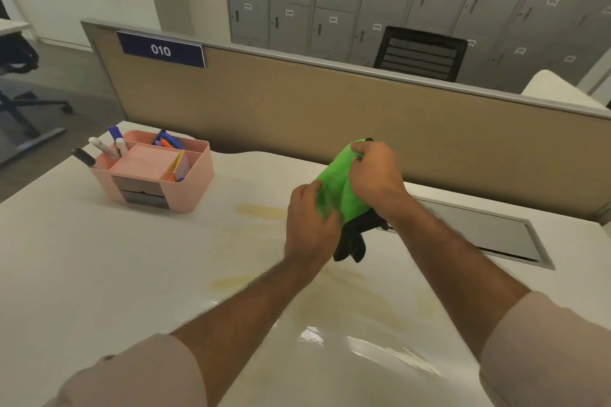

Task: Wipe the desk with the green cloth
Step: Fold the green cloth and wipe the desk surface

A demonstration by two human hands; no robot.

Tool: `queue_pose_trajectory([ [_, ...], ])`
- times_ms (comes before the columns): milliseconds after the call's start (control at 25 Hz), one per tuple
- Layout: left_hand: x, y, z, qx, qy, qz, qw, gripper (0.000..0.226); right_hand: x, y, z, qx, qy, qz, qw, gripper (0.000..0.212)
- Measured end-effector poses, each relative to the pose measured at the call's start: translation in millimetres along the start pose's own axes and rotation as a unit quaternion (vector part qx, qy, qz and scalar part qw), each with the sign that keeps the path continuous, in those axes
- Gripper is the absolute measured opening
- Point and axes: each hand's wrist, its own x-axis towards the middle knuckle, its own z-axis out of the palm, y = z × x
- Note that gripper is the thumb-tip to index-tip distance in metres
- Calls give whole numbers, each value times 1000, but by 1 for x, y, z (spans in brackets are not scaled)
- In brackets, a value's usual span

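The green cloth (340, 185) is held up above the white desk (99, 258), bunched between both hands, with a black part (352, 243) hanging below it. My left hand (310, 225) grips the cloth's lower left side. My right hand (377, 175) clutches its upper right edge. Yellowish smears (261, 211) lie on the desk under and in front of the hands, and a wet glossy patch (363, 347) shines near the front.
A pink desk organiser (155, 172) with markers and pens stands at the back left. A tan partition (330, 116) labelled 010 closes the back edge. A grey cable hatch (489, 231) is set into the desk at the right.
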Motion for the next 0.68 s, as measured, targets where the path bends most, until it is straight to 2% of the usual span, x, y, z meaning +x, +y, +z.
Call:
queue_pose_trajectory([
  [80, -25, 7, 3, -27, 1, 62, 998, 63, -1, -1, -11, 10, 5, 13, 1000, 36],
  [200, -45, 10, 4, 60, -16, 108, 992, 75, -6, -5, -17, 23, 7, 31, 999, 34],
  [320, -38, 9, -11, 113, -4, 134, 984, 55, -8, -8, -15, 41, 4, 52, 998, 35],
  [440, -21, 5, -42, 168, -18, 163, 972, 33, -6, -12, -2, 112, 14, 119, 986, 34],
  [560, 16, 2, -83, 223, -30, 173, 959, 33, 2, -17, 20, 194, 9, 174, 965, 31],
  [680, 60, 3, -122, 272, -48, 257, 926, 34, 20, -24, 48, 255, -20, 202, 945, 34],
])
